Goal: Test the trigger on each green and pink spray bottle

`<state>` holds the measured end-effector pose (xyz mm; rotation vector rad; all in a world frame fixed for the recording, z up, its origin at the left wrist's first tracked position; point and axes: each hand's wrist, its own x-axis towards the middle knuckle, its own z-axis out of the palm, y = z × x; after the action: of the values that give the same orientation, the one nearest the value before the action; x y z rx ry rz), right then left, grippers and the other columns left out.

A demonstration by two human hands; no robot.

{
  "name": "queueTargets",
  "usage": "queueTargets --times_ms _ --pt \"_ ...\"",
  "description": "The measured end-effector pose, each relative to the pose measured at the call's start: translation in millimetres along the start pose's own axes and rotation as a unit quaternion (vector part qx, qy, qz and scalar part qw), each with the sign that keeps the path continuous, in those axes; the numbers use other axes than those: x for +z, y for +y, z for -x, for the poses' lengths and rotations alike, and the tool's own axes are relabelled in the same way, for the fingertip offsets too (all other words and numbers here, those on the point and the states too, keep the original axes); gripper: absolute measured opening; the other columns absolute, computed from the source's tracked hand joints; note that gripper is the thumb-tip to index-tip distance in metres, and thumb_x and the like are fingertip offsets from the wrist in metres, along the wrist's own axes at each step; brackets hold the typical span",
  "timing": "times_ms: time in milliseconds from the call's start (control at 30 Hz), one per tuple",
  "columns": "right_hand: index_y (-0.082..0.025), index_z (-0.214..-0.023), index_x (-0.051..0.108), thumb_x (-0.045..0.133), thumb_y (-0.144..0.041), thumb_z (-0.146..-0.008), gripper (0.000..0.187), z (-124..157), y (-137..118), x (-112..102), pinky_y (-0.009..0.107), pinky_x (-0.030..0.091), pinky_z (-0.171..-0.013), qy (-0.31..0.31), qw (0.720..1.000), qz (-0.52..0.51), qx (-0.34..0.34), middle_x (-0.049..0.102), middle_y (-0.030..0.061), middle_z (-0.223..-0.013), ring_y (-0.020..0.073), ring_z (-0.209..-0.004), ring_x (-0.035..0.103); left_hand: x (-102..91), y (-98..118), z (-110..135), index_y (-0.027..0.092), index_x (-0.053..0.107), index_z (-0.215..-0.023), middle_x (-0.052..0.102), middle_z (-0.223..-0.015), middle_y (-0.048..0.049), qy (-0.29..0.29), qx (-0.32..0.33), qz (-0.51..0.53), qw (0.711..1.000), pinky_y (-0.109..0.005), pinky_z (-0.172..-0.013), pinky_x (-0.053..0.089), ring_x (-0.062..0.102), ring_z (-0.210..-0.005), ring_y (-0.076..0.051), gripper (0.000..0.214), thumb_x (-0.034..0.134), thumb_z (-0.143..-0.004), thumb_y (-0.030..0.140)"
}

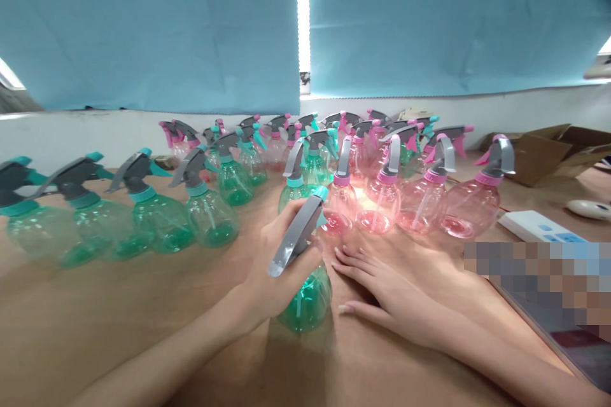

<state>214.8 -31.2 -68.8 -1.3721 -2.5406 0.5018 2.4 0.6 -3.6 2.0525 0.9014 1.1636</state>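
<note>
My left hand (281, 254) is wrapped around the neck of a green spray bottle (308, 302) with a grey and teal trigger head. Its clear green body shows below the fingers. To the right, my right hand (370, 283) lies on the wooden table (229, 362) with fingers spread, holding nothing. Just beyond it stand pink spray bottles, among them one pink bottle (379, 206) lit brightly from behind. Another green spray bottle (292, 189) is partly hidden behind my left hand.
A row of green spray bottles (165, 222) stands at left, with more green and pink ones behind. At right are an open cardboard box (548, 152), a white box with blue marks (539, 226), a white mouse (589, 208) and a dark flat device (548, 324), partly pixelated.
</note>
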Motion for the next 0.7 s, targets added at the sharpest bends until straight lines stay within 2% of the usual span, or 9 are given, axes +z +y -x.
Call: queueTargets --times_ms 433,700 --pt "-0.016 -0.144 0.047 0.045 -0.065 -0.093 0.071 1.0 4.5 6.8 0.051 0.027 -0.117 0.019 1.0 -0.023 -0.006 0.039 0.0114 -0.153 0.031 -0.143 0.031 1.0 -1.2 -0.5 0.024 0.05 -0.104 0.05 -0.073 0.0038 -0.004 -0.002 0.0 1.0 -0.028 -0.062 0.044 0.056 -0.07 -0.016 0.023 0.052 -0.082 0.017" --pt "-0.016 -0.144 0.047 0.047 -0.063 -0.092 0.07 1.4 1.5 3.5 0.054 0.029 -0.116 0.02 0.999 -0.025 -0.005 0.041 0.0127 -0.152 0.0322 -0.142 0.033 -0.4 1.4 -0.7 0.023 0.051 -0.099 0.051 -0.077 0.0015 -0.001 -0.01 -0.013 1.0 -0.031 -0.064 0.045 0.058 -0.077 -0.019 0.017 0.052 -0.082 0.021"
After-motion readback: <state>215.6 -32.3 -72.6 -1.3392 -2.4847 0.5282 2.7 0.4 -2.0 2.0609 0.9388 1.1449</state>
